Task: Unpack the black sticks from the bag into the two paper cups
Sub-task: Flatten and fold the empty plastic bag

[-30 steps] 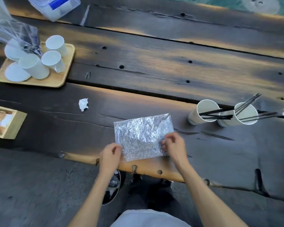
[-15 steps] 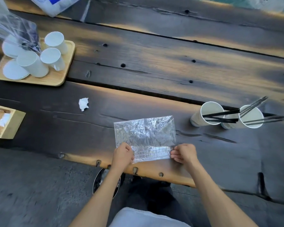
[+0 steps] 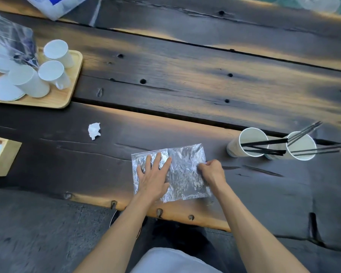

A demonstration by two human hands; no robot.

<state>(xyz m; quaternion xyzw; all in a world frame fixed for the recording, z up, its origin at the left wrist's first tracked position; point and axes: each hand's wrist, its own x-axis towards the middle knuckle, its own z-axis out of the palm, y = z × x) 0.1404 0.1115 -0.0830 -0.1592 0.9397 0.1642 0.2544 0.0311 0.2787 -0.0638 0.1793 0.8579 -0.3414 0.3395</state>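
Bag [image 3: 185,170] — clear, crinkled silver sheen; sticks [image 3: 264,147] black; cups [image 3: 250,141] white; table [image 3: 185,79] dark charred brown, amber streaks; tray [image 3: 67,99] — pale wood.

Crinkled glossy clear plastic bag [image 3: 185,174] on rough, weathered matt wood table [image 3: 185,85]; smooth white paper cups [image 3: 252,141].

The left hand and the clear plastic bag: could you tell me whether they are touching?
Touching. The head view shows the left hand lying flat, fingers spread, on the bag, pressing it against the table.
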